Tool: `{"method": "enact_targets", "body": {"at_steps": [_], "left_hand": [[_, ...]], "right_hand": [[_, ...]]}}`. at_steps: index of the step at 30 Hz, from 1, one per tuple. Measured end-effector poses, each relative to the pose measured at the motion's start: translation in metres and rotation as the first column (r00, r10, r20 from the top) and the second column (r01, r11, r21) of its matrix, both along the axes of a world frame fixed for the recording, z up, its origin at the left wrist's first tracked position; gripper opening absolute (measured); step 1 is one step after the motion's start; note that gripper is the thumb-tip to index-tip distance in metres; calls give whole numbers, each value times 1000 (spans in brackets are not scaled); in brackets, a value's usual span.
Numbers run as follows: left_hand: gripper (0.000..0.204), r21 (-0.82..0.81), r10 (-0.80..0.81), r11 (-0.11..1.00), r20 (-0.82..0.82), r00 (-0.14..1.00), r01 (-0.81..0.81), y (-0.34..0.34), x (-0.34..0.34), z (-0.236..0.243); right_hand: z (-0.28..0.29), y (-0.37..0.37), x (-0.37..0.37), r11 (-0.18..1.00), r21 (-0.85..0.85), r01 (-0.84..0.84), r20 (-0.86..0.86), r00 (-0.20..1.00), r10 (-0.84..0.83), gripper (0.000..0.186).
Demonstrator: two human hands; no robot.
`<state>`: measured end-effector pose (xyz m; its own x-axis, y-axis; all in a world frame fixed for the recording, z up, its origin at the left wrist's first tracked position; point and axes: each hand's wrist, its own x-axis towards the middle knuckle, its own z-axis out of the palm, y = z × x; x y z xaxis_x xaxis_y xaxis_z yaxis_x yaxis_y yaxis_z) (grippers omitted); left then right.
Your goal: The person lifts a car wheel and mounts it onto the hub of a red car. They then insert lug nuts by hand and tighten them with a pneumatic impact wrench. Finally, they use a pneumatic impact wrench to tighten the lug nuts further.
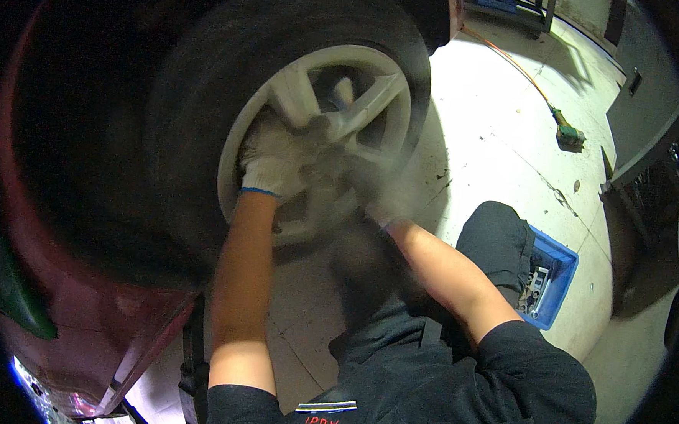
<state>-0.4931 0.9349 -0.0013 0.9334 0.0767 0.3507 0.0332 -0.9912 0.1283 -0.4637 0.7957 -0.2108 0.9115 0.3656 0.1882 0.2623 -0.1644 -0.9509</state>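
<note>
A light-coloured spoked wheel rim (348,56) with a dark tyre (208,75) stands under the car's wheel arch, its spokes partly smeared by motion. My left hand (274,166), in a whitish work glove with a blue cuff, reaches onto the left part of the rim. Its fingers are blurred and merge with the spokes. Near the lower right of the rim is my right hand (390,201), also apparently gloved and strongly smeared. Whether either hand grips a spoke or a tool cannot be made out.
Maroon car bodywork (96,322) borders the left side. Beside my dark-trousered knee (493,231) sits a blue bin (571,279) holding metal parts. An orange cord (520,66) ends in a green device (568,133) on the pale floor. A grey cabinet (649,94) stands at the right.
</note>
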Motion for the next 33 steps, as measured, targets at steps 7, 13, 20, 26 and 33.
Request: {"method": "enact_targets", "body": {"at_steps": [7, 13, 20, 26, 33], "left_hand": [[75, 43, 87, 996, -82, 993, -83, 20, 14, -17], [109, 35, 289, 957, -78, 954, -287, 46, 25, -29], [97, 79, 236, 969, -12, 972, -234, 47, 26, -21], [71, 120, 272, 959, -127, 954, -258, 13, 12, 0], [83, 135, -31, 990, -24, 999, 34, 48, 23, -11]], "right_hand": [[25, -12, -24, 799, 600, 39, -285, 944, 168, 34], [37, -35, -39, 964, -228, 140, 209, 974, -92, 40], [34, -17, -36, 903, 393, 176, -508, 860, 53, 49], [22, -14, -28, 973, -131, 191, -90, 975, -204, 43], [44, -34, -46, 983, -87, 163, -65, 983, -169, 38]]}}
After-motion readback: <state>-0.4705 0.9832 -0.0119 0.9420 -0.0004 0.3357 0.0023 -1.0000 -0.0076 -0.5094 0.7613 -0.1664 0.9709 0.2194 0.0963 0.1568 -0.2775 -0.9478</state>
